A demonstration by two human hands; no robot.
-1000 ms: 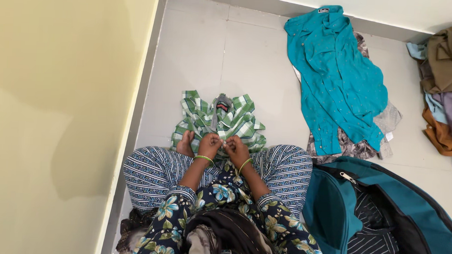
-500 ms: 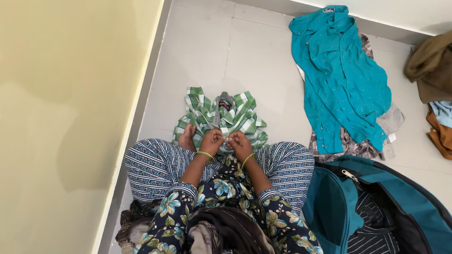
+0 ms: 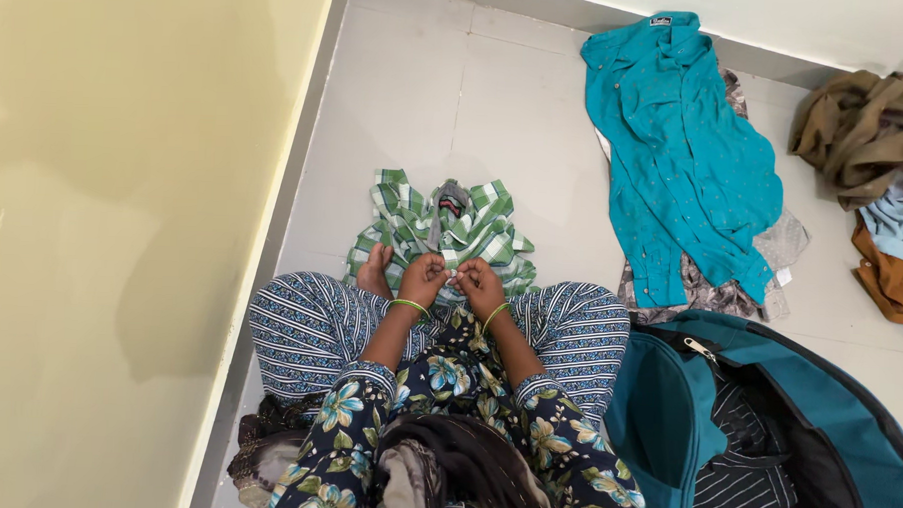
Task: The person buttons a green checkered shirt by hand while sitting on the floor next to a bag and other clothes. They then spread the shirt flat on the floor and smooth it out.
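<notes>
Left hand (image 3: pixel 423 279) and right hand (image 3: pixel 479 285), fingers curled and pinching the near edge of a green checked shirt (image 3: pixel 442 234) lying on the tiled floor (image 3: pixel 496 115).

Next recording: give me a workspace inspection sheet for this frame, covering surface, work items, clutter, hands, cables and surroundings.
Surface: grey tiled floor; the person sits cross-legged on it.
Work items: green checked shirt lying crumpled on the floor in front of the legs.
Clutter: teal shirt spread over a patterned grey garment; heap of brown and pale clothes at right; open teal bag with a dark striped garment inside.
Hands: left hand and right hand meet at the near edge of the checked shirt, fingers pinched on the fabric.
Cables: nothing seen.
Surroundings: yellow wall at left.
</notes>
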